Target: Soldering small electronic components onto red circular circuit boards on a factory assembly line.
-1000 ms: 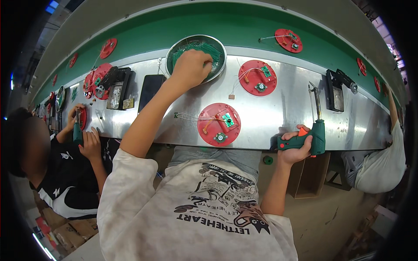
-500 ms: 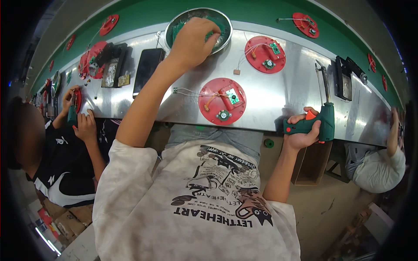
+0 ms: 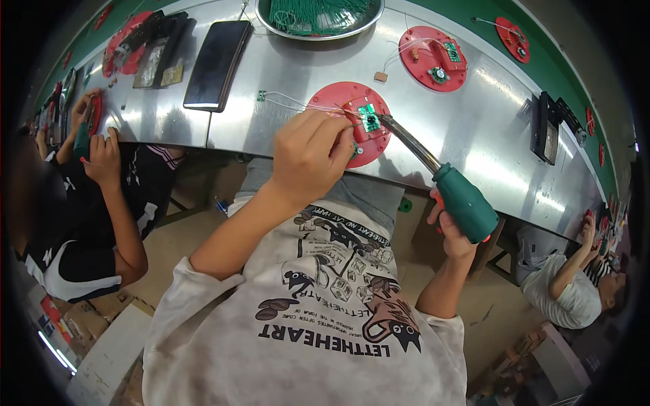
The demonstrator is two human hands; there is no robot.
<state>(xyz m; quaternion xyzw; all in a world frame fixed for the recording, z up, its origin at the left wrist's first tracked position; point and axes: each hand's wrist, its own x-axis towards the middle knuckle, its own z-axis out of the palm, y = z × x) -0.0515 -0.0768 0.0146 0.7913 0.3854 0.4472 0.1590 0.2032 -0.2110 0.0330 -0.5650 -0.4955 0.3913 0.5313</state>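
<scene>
The nearer left hand [image 3: 315, 152] is pinching its fingertips together, any held item unclear, with the green circuit board [image 3: 370, 118] lying at two o'clock on a red disc [image 3: 374, 150], while the right hand [image 3: 450, 229] is gripping a soldering gun [image 3: 467, 203] pointing between ten and eleven.

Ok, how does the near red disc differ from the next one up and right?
The near disc is partly hidden by the left hand; the far disc is in full view. The soldering tool has its tip at the near disc's green board; none is at the far disc. The near disc's wires lead toward a green piece; the far disc's, a tan piece. Both are red.
</scene>
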